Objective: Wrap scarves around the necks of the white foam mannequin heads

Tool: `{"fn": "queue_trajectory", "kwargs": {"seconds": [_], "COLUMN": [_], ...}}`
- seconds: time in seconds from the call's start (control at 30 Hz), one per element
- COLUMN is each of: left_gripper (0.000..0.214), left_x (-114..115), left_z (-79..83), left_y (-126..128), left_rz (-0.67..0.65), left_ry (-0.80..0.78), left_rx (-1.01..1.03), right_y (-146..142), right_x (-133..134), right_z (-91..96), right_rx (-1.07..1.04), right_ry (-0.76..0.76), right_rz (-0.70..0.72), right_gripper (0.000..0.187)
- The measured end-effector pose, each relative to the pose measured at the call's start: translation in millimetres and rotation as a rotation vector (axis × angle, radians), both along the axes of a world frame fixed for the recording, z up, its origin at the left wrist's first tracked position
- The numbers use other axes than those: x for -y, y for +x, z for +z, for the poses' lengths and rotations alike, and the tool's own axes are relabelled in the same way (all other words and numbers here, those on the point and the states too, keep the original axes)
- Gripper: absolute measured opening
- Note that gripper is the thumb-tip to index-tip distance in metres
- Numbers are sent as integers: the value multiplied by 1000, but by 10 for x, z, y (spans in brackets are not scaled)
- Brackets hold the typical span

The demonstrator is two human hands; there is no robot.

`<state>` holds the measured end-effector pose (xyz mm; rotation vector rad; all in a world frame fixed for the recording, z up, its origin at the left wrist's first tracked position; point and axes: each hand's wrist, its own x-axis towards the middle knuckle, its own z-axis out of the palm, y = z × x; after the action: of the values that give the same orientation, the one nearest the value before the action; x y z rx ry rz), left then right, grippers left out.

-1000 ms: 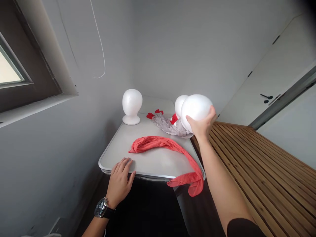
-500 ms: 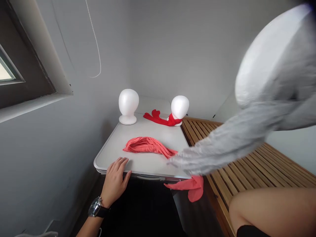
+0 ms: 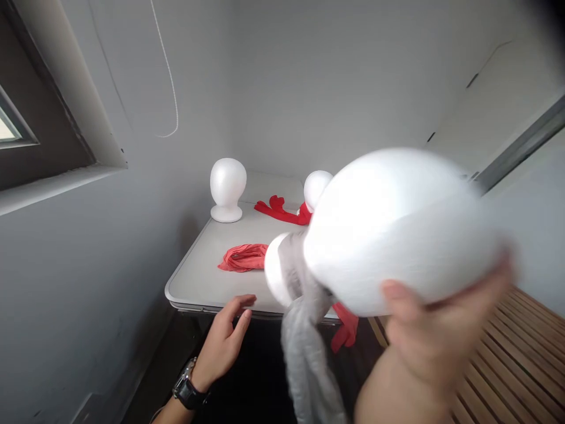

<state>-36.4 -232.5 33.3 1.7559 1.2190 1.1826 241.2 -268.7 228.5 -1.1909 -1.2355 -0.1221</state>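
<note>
My right hand (image 3: 436, 324) grips a white mannequin head (image 3: 388, 218) by its rounded top, holding it tilted sideways in the air, its base toward the left. Around its neck is a grey scarf (image 3: 309, 330), whose loose end hangs down past the table's front edge. Just off that edge, my left hand (image 3: 223, 338) holds nothing, its thumb and fingers apart, a watch on the wrist. A coral scarf (image 3: 242, 258) lies across the table (image 3: 194, 277), its middle hidden behind the held head. One end of it dangles over the front edge.
Farther back on the left stands a bare white mannequin head (image 3: 228, 185). Another mannequin head (image 3: 316, 187) at the back right is partly hidden, with a red scarf (image 3: 282, 213) about its base. A slatted wooden bench (image 3: 521, 347) runs along the right.
My right hand has come into view, bringing the mannequin head with the grey scarf leftward and down over the table's right side. My left hand has come off the tabletop, moving right and down.
</note>
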Motion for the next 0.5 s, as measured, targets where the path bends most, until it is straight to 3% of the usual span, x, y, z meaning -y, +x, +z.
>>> {"fn": "queue_trajectory", "kwargs": {"seconds": [0.1,0.2,0.33,0.5], "left_gripper": [39,45,52,49], "left_x": [75,94,60,-48], "left_z": [-13,-71,-86,86], "left_y": [210,307,350,313], "left_rz": [-43,70,219,127], "left_ry": [-146,-242,-197,-173], "left_rx": [221,244,88,-253], "right_y": [-419,-708,-867,-913], "right_x": [-101,-226,-320,-324], "right_z": [-241,-442,-486,-445], "right_rx": [-189,-104,83,290], "right_ry": [-188,-336,-424,-509], "right_rz": [44,-49,-117,-208], "right_gripper": [112,114,112,99]}}
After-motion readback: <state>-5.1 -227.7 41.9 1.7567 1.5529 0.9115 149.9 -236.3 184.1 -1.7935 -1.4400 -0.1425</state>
